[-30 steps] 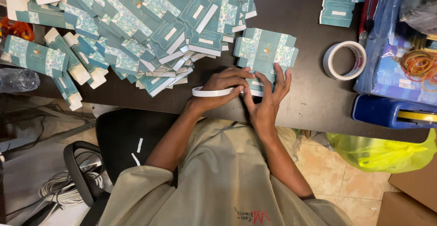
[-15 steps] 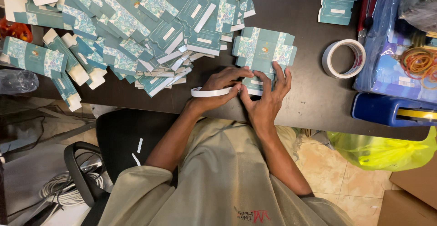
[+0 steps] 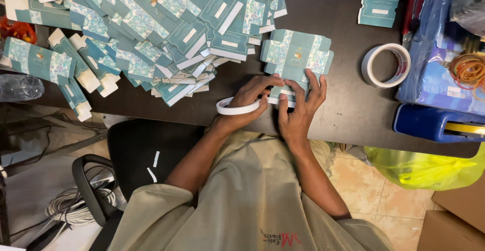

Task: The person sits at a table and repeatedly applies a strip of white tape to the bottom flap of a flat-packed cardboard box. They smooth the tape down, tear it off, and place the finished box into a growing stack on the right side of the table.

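Seen from above at a dark table (image 3: 348,114): the near edge of the flat teal carton (image 3: 298,54) lies hidden beneath the left hand (image 3: 250,99) and right hand (image 3: 299,110), and whether the fingertips grip or merely press it cannot be told. The white tape roll (image 3: 236,108) at nine o'clock of the hands is partly masked by the left wrist. At eleven o'clock the carton pile (image 3: 151,34) runs off the top edge. At two o'clock, blue packets (image 3: 444,69) and rubber bands (image 3: 470,70) are cut by the right edge. The clear bottle (image 3: 19,87) at nine o'clock is blurred and clipped.
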